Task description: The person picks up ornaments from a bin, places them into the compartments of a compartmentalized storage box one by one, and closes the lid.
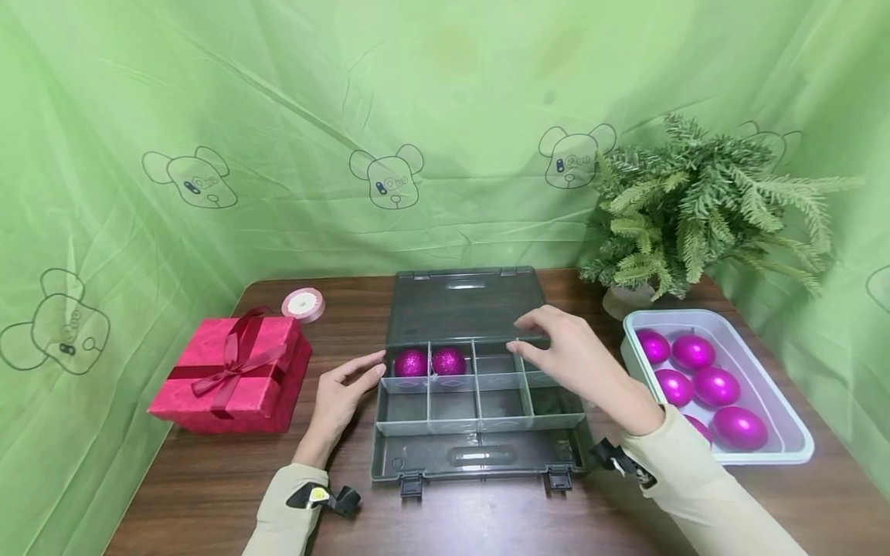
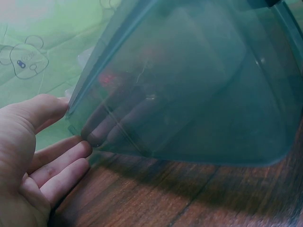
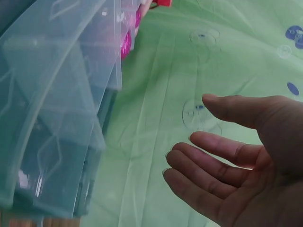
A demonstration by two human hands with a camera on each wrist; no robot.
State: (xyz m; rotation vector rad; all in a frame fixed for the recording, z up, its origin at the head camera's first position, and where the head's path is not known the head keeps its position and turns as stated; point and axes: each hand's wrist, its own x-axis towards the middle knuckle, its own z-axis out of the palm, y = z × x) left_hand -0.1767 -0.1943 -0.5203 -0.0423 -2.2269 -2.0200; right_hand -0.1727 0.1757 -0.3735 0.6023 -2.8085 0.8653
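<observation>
A dark see-through plastic box (image 1: 480, 461) lies open on the table, its lid (image 1: 462, 313) folded back and dividers splitting it into compartments. Two glittery magenta baubles, a left one (image 1: 411, 363) and a right one (image 1: 448, 361), sit in the two leftmost compartments of the back row. My left hand (image 1: 337, 395) touches the box's left side with nearly straight fingers; the left wrist view shows thumb (image 2: 45, 109) and fingers right at its edge. Above the right part of the back row hovers my right hand (image 1: 577, 359), holding nothing, thumb and fingers apart.
To the right, a white basin (image 1: 772, 378) holds several shiny magenta baubles (image 1: 740, 428). Behind it stands a small artificial fir tree (image 1: 695, 208). A red gift box (image 1: 229, 371) with a ribbon bow is on the left, a pink ribbon roll (image 1: 304, 305) behind it. Green cloth (image 1: 459, 216) hangs around the table.
</observation>
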